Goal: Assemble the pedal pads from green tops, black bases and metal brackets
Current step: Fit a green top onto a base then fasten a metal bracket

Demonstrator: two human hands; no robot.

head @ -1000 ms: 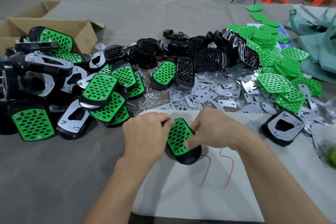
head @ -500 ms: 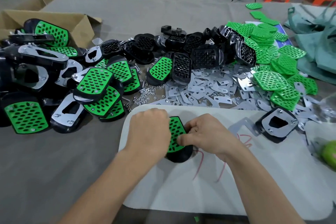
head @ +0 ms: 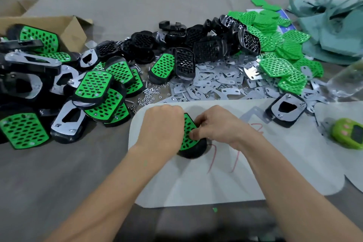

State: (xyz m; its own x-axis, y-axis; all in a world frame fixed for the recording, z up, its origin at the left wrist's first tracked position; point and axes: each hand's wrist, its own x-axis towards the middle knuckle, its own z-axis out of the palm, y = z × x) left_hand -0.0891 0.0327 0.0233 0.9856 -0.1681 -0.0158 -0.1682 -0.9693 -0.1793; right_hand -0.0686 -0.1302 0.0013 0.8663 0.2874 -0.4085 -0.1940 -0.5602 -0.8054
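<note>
Clamping one pedal pad (head: 188,140) in both hands, middle of the white mat (head: 196,182).

Gripping its left edge with the left hand (head: 163,125), fingers curled over; pinching the right side of the green top (head: 187,124) with the right hand (head: 218,125), black base (head: 194,152) down on the mat. Just left of the mat, heaped finished pads (head: 94,84); beyond it, nuts (head: 149,96) and metal brackets (head: 212,86), then loose black bases (head: 206,49), with spare green tops (head: 275,65) off right.
</note>
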